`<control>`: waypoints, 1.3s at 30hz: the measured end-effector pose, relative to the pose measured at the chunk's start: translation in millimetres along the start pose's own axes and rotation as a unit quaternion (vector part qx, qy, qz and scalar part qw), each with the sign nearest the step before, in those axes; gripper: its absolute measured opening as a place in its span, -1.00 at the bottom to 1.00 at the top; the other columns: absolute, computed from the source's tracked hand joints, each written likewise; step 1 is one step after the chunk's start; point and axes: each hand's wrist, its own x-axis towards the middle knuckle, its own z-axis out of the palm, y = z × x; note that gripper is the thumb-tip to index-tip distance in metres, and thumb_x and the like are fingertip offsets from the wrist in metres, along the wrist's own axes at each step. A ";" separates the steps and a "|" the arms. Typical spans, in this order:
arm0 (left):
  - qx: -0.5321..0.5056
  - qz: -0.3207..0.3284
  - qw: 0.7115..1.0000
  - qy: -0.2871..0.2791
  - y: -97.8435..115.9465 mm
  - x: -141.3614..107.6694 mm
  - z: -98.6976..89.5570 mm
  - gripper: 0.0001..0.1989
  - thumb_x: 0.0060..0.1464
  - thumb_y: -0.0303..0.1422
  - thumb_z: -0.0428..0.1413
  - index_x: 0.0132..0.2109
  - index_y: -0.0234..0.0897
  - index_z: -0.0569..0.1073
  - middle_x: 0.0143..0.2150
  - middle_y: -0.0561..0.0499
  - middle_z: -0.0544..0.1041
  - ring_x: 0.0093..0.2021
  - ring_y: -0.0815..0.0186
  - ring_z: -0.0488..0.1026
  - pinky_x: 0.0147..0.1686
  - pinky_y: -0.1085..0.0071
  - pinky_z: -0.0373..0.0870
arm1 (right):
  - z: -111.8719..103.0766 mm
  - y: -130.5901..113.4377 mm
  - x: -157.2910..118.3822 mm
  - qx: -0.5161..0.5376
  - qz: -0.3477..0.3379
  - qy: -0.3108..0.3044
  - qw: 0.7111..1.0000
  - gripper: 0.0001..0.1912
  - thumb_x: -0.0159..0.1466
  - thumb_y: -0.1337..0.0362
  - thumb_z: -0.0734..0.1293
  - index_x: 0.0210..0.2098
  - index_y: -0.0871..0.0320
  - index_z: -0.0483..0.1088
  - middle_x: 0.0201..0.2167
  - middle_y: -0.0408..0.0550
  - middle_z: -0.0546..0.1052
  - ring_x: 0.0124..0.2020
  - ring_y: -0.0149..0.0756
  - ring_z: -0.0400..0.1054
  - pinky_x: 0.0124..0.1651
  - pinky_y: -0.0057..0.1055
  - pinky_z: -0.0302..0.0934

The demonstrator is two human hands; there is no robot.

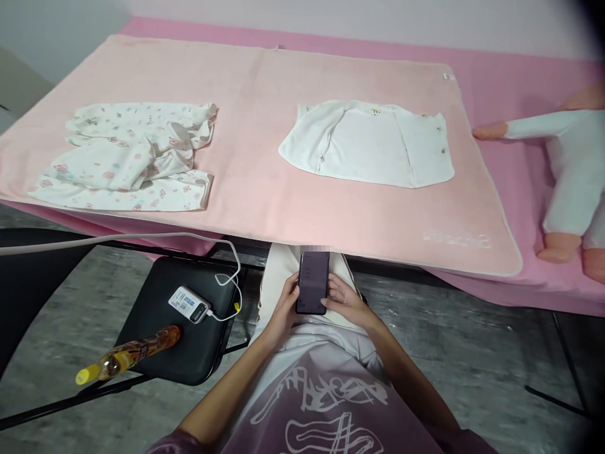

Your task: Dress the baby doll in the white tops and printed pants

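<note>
A dark smartphone [312,284] is held upright over my lap, just below the table's front edge. My left hand [285,306] grips its left side, and my right hand [347,302] wraps its right side with the thumb at the lower corner of the screen. Beyond the phone, a white baby top [366,145] lies spread on the pink mat [250,157]. Further left on the mat rests a crumpled heap of white printed baby clothes [132,157]. Neither hand touches the clothes.
A doll in white clothing [574,164] lies at the right on the pink cloth [510,101]. To my left, a black folding chair [155,302] carries a power bank [190,304] with a white cable [142,236] and a yellow-capped bottle [132,353]. Table legs [570,366] stand at the lower right.
</note>
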 end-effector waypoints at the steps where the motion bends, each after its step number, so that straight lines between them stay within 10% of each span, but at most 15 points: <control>1: -0.022 -0.019 0.999 -0.017 -0.4 -2.6 1.6 -0.30 0.32 0.12 0.23 0.49 0.13 0.32 0.47 -0.09 0.45 0.35 -0.01 0.51 0.21 0.12 0.58 | 0.1 -0.5 -0.1 0.004 -0.003 0.000 1.000 -0.19 0.34 -0.06 0.56 0.44 -0.01 0.24 0.28 0.12 0.50 0.18 -0.16 0.54 0.37 -0.09 0.40; 16: -0.164 -0.043 0.972 -0.160 -3.8 -8.3 0.6 -0.19 0.39 -0.35 0.28 0.57 0.26 0.11 0.56 -0.13 0.31 0.52 -0.13 0.35 0.48 -0.43 0.24 | -4.5 -12.4 -6.0 0.018 -0.026 -0.009 0.999 -0.27 0.40 0.01 0.55 0.45 -0.05 0.29 0.29 0.08 0.51 0.21 -0.14 0.53 0.39 -0.11 0.36; 26: -0.140 -0.033 0.976 -0.161 -9.9 -8.5 2.1 -0.05 0.35 -0.38 0.32 0.61 0.34 -0.02 0.57 -0.12 0.29 0.47 -0.11 0.41 0.45 -0.43 0.30 | 0.7 -17.4 -11.2 -0.008 -0.038 0.010 0.999 -0.35 0.48 -0.01 0.45 0.47 -0.07 0.29 0.27 0.05 0.52 0.20 -0.13 0.50 0.41 -0.07 0.34; 31: -0.141 -0.023 0.975 -0.173 -7.7 -11.2 5.3 -0.08 0.30 -0.30 0.36 0.59 0.27 0.06 0.56 -0.15 0.30 0.45 -0.17 0.42 0.42 -0.43 0.34 | 14.8 -24.7 -14.3 -0.172 -0.120 0.155 0.965 -0.60 0.50 -0.02 0.42 0.21 0.02 0.49 0.16 0.08 0.48 0.17 -0.06 0.43 0.32 -0.10 0.38; 39: -0.124 -0.015 0.979 -0.159 -7.5 -13.4 12.0 0.02 0.28 -0.24 0.38 0.63 0.26 -0.05 0.58 -0.17 0.27 0.51 -0.18 0.34 0.41 -0.31 0.40 | 41.6 -16.7 -11.3 -0.005 -0.095 0.127 0.987 -0.40 0.43 0.04 0.52 0.31 -0.04 0.23 0.18 -0.01 0.52 0.17 -0.16 0.51 0.25 -0.22 0.43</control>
